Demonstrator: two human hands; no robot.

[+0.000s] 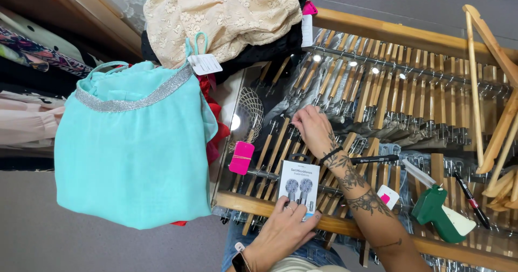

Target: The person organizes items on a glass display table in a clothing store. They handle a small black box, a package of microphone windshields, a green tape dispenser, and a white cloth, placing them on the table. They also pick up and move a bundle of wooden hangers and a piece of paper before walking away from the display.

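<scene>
Wooden framing edges a glass-topped counter whose inside is packed with rows of wooden clip hangers hung on metal rails. On the glass near its front rail stands a white microphone-set package; the left hand, wearing rings and a watch at the wrist, has its fingers closed loosely about the package's lower edge. The right hand, on a tattooed forearm with a dark wristband, lies flat on the glass farther back, fingers spread and holding nothing.

A black marker pen lies just beside that wrist, and a green tagging gun rests to the right, near a small white-and-pink tag. More loose wooden hangers pile at the right end. A turquoise fabric top with a silver glitter trim hangs at the left, over grey floor, with a cream lace garment above it and a pink tag beside the counter's edge.
</scene>
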